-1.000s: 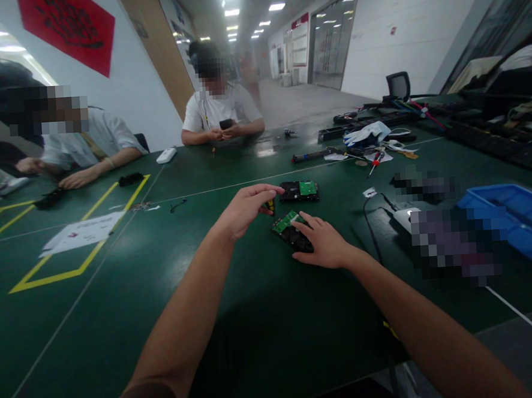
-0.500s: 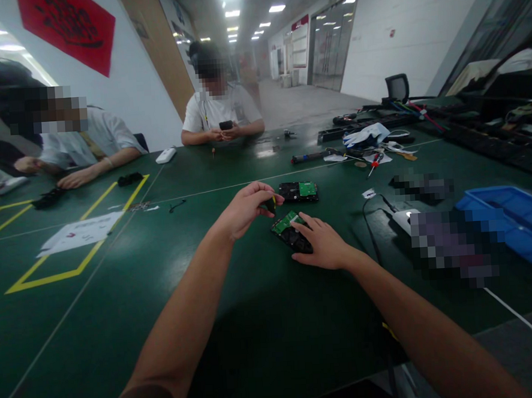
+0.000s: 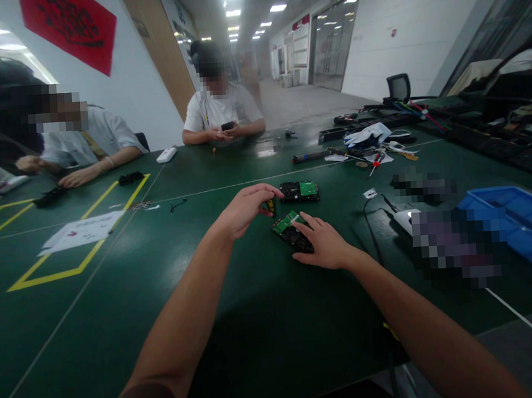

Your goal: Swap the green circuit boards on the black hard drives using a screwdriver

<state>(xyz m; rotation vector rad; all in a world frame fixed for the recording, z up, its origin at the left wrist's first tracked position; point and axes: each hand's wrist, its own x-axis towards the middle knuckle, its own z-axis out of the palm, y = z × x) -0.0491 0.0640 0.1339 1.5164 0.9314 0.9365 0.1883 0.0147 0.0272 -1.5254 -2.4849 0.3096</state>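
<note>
My right hand (image 3: 325, 241) lies over a hard drive (image 3: 287, 223) that has a green circuit board facing up. Its fingers rest on the drive's right side and hide part of it. My left hand (image 3: 247, 211) hovers just left of and beyond this drive, its thumb and fingers apart. Right at those fingertips is a small black-and-yellow object (image 3: 270, 206); its kind is unclear, and the fingers partly cover it. A second hard drive (image 3: 299, 191), also with a green board, lies flat just beyond both hands.
To the right are a blue tray (image 3: 515, 220), a white device with a cable (image 3: 373, 228), and a red-handled screwdriver (image 3: 375, 163). Farther back lie white gloves (image 3: 366, 134). Paper (image 3: 81, 231) lies left by yellow tape. Two people sit across the table (image 3: 221, 346).
My left hand's fingers have opened and stretched out from their pinch on the black-and-yellow object, which now shows lower, below the fingers. My right hand stays on the hard drive.
</note>
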